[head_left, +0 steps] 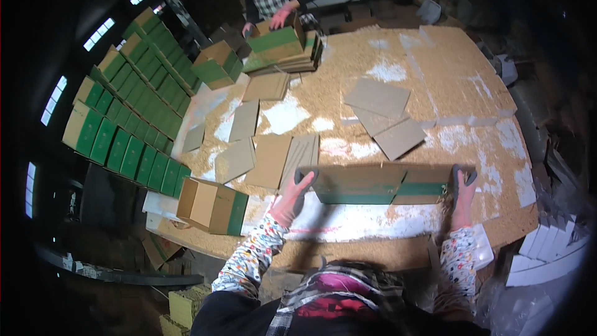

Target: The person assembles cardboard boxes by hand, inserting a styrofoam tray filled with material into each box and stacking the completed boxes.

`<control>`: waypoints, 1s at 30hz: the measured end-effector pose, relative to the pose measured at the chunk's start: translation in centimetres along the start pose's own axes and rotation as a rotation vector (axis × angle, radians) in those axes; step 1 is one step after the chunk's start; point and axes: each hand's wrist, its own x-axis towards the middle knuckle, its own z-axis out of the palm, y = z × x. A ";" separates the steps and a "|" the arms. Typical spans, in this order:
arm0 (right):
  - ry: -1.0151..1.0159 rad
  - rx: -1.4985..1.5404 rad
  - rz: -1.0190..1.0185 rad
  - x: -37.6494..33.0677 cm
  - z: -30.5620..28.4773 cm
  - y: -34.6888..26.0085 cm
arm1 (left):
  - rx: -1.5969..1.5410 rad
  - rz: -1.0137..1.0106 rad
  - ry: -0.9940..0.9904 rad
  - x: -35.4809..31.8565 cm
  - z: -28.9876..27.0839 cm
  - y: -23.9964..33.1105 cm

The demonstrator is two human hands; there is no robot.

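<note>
A long brown and green cardboard box [357, 185] stands on its edge near the front of the table, with a vertical fold line right of its middle. My left hand [291, 200], in a pink glove with dark fingertips, grips its left end. At its right end my right hand [462, 198], gloved the same way, is closed on the edge. Whether the box is flat or partly opened out I cannot tell. Left of my left forearm an open box [211, 205] lies on its side near the table's front edge.
Flat cardboard sheets [268, 160] lie left of centre, and more overlapping sheets [378, 98] lie beyond my box. Stacked green boxes [134, 155] line the left side. Across the worn table [448, 65], a co-worker handles an open box [277, 43]. White folded pieces [547, 242] stand at right.
</note>
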 end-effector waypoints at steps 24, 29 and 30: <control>-0.427 -0.412 -0.138 -6.8 11.3 -1.5 | 1.160 0.216 -0.835 -3.3 7.9 -2.0; -0.516 -0.769 -0.085 -3.4 9.3 1.0 | 0.919 0.308 -0.644 -5.0 6.9 -2.2; -0.634 -0.599 -0.164 -1.9 7.5 1.1 | 0.677 0.139 -0.302 -4.2 7.8 -1.5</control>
